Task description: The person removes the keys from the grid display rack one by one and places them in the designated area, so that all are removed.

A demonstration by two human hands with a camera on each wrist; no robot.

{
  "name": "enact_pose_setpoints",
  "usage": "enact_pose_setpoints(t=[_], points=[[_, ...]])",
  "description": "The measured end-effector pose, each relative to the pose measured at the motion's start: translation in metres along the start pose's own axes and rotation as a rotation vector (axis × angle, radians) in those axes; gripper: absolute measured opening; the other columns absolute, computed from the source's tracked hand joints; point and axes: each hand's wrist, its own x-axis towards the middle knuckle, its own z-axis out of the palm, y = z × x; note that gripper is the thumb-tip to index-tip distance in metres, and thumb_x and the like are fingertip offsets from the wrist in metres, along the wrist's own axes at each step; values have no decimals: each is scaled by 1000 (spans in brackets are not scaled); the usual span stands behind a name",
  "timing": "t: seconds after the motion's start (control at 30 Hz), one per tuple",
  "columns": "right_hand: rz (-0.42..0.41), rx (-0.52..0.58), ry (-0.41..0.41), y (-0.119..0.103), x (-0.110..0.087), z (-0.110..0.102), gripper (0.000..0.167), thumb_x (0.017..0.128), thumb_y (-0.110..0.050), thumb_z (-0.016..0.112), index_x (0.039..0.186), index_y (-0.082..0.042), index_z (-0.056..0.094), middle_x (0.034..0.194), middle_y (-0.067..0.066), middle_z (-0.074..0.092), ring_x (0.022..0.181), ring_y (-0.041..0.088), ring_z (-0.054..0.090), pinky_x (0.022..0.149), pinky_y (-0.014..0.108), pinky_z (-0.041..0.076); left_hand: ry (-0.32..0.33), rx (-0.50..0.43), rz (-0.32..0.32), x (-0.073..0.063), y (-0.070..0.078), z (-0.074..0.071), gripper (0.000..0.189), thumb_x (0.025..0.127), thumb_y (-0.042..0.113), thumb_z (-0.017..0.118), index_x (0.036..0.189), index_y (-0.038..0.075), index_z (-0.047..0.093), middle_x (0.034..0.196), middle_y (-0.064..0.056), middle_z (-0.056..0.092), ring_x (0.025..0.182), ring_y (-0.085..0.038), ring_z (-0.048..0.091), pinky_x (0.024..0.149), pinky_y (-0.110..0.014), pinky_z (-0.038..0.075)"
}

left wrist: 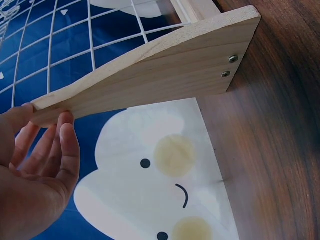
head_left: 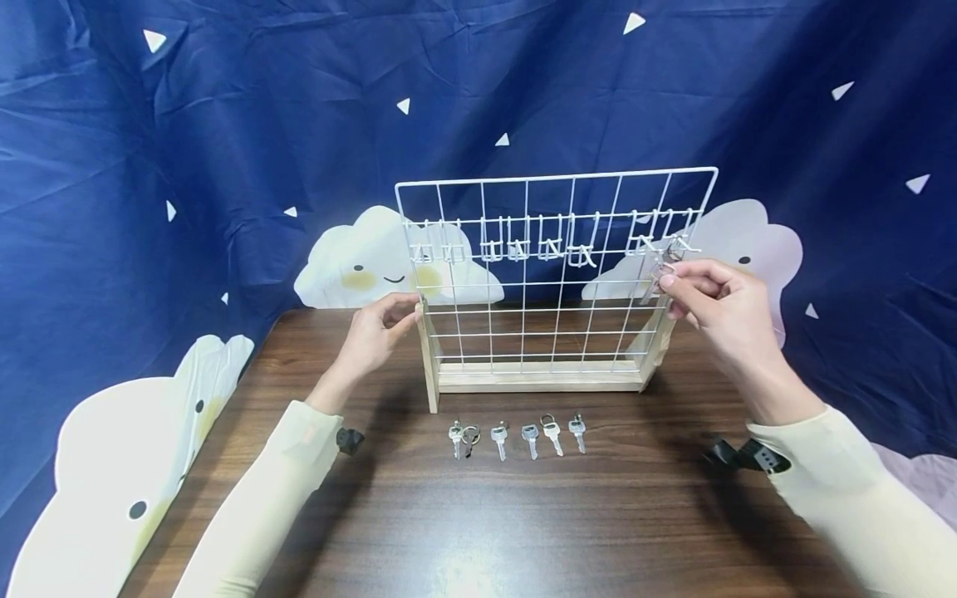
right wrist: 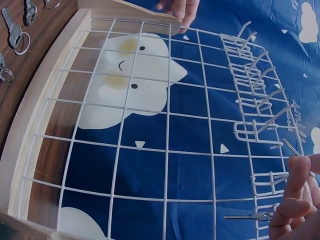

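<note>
A white wire grid [head_left: 526, 282] with a row of white hooks [head_left: 551, 247] stands in a pale wooden frame [head_left: 538, 379]. My left hand [head_left: 381, 328] pinches the upper end of the left wooden side panel [left wrist: 145, 75] between thumb and fingers. At the rightmost hooks, my right hand [head_left: 721, 303] pinches a key [right wrist: 291, 147], its blade poking out past the fingertips in the right wrist view. Another key [right wrist: 247, 217] hangs close beside those fingers, its head partly hidden by them. Several metal keys [head_left: 530, 440] lie in a row in front of the frame.
The frame stands on a dark wooden table [head_left: 463, 515]. Behind it hangs a blue cloth [head_left: 299, 100] printed with white clouds and triangles. Some of the keys on the table carry split rings [right wrist: 21, 43].
</note>
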Motion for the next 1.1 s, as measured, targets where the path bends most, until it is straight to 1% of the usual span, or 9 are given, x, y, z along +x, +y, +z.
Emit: enact_pose_setpoints(t=[0.17,0.33,0.43,0.6,0.7,0.83,0.97,1.1], points=[[6,-30,-6,-3,-3,-1,8,87,1,73,90,-6,73,78,-7,78,51,6,62,40,17,34,-1,-7,-3,0,0,0,31,95,25,70,124,14,68,109,-10,76,85,-25,72,72,-34,58],[45,-32,-51,-4,-7,-3,8,88,1,73,90,-7,73,80,-8,78,52,7,61,42,16,38,-2,-16,-7,0,0,0,31,95,25,70,123,14,68,110,-10,76,85,-26,72,74,-37,59],[65,-38,-84,-4,-9,-3,9,88,1,72,89,-8,73,77,-8,77,52,7,60,42,17,38,-4,-16,-10,0,1,0,31,95,26,69,124,14,68,112,-10,76,85,-25,72,75,-36,59],[93,-83,-131,1,-12,-5,14,89,1,71,88,-13,73,68,-11,72,51,5,58,39,22,30,-6,-14,-16,0,1,0,32,95,27,69,125,15,67,113,-9,75,86,-24,72,73,-33,58],[113,-107,-153,7,-14,-6,14,89,1,71,89,-14,73,67,-12,71,51,4,58,39,23,28,-7,-15,-17,-1,1,1,32,95,27,69,125,15,67,113,-9,75,85,-24,71,72,-30,57],[135,-124,-185,13,-16,-8,12,90,0,71,92,-12,73,70,-11,72,53,5,59,40,20,34,-3,-16,-6,-1,0,1,31,95,25,69,124,14,68,112,-9,76,83,-24,71,70,-27,56],[172,-175,-216,19,-17,-9,9,91,-4,71,95,-12,73,69,-11,71,55,4,58,44,17,41,2,-18,8,0,0,0,31,95,24,69,124,13,68,113,-10,75,83,-24,71,70,-26,56],[208,-242,-247,25,-18,-10,6,92,-7,71,96,-12,71,66,-12,68,55,5,57,44,20,41,2,-15,13,1,-1,1,31,95,24,69,124,14,67,113,-9,76,82,-24,72,68,-26,56]])
